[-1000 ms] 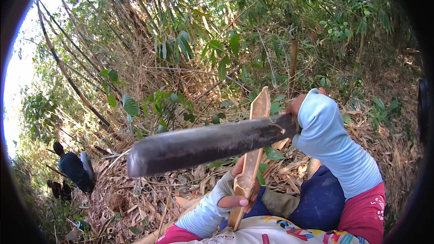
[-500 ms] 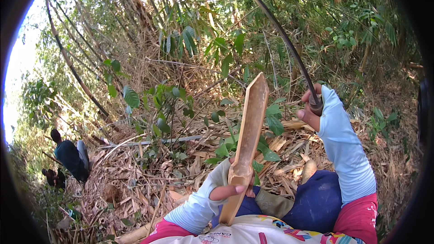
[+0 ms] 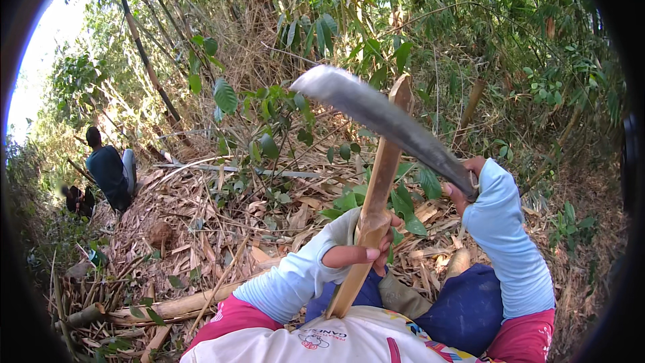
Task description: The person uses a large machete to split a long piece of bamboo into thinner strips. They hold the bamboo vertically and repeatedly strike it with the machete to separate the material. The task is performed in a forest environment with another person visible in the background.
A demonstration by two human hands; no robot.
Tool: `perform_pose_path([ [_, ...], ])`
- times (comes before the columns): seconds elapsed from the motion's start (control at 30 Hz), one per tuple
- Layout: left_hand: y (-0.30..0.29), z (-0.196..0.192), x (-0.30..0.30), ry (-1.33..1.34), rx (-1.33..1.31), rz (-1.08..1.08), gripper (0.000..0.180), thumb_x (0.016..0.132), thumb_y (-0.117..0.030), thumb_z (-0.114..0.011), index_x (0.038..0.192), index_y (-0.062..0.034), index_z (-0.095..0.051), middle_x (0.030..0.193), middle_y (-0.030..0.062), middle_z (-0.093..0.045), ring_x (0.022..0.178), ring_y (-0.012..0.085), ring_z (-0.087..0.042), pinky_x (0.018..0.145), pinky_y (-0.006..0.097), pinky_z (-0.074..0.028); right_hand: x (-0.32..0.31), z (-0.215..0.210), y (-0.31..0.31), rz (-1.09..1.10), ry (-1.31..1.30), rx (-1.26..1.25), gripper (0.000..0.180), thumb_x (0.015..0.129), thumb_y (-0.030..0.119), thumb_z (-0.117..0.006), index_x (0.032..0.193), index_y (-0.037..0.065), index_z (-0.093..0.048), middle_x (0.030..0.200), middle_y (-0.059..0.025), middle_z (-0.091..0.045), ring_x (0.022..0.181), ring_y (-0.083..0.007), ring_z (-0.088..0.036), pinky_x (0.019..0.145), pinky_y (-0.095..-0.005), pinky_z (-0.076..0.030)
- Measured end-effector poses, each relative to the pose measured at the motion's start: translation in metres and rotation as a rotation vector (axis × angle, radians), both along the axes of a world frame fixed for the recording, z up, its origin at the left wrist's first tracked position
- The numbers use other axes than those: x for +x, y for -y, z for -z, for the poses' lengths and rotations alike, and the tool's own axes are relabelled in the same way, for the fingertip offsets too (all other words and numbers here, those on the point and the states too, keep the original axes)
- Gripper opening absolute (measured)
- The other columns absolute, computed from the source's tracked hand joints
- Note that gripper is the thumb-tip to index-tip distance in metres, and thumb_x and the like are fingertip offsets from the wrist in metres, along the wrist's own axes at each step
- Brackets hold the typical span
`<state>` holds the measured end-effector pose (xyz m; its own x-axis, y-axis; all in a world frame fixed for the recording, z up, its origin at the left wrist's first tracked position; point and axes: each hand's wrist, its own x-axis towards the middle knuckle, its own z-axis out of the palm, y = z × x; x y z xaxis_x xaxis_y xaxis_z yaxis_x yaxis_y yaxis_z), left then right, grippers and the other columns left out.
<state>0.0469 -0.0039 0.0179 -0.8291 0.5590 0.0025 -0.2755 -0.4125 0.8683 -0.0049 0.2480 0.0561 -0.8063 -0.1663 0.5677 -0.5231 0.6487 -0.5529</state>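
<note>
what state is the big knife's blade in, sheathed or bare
Bare: the blade shows uncovered metal from the right hand to its tip, crossing in front of the bamboo piece in the left hand.

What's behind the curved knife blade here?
The bamboo strip passes behind the knife blade, showing above and below it, with leafy undergrowth beyond. The stretch of strip directly behind the blade is hidden.
</note>
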Motion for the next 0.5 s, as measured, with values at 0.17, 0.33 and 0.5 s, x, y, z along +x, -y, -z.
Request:
perform_pose_path([
  [0.17, -0.004, 0.000, 0.002, -0.032, -0.108, -0.042, 0.059, 0.076, -0.015, -0.072, 0.127, -0.0034, -0.046, 0.090, 0.0042, -0.050, 0.081, 0.0149, -0.053, 0.068, 0.030, -0.048, 0.005, -0.006, 0.015, -0.020, -0.053, 0.325, 0.034, 0.064, 0.005, -0.076, 0.096, 0.006, -0.064, 0.076, -0.0109, -0.062, 0.073, -0.0274, -0.061, 0.067, -0.0357, -0.050],
  [0.33, -0.003, 0.009, 0.007, -0.206, -0.257, -0.134, 0.053, 0.075, -0.015, -0.074, 0.121, -0.0042, -0.048, 0.092, 0.0030, -0.051, 0.084, 0.0131, -0.052, 0.071, 0.028, -0.046, 0.007, -0.010, 0.037, -0.088, -0.101, 0.736, 0.018, 0.071, 0.025, -0.065, 0.082, 0.011, -0.063, 0.068, -0.0088, -0.062, 0.068, -0.0287, -0.063, 0.063, -0.0423, -0.044],
  [0.5, 0.005, 0.010, 0.006, -0.393, -0.382, -0.151, 0.042, 0.075, -0.015, -0.074, 0.110, -0.0042, -0.053, 0.091, 0.0027, -0.053, 0.084, 0.0124, -0.051, 0.075, 0.027, -0.044, 0.013, 0.000, 0.051, -0.159, 0.001, 0.756, 0.031, 0.057, 0.015, -0.068, 0.088, 0.010, -0.065, 0.072, -0.0087, -0.061, 0.073, -0.0301, -0.061, 0.073, -0.0464, -0.040],
])
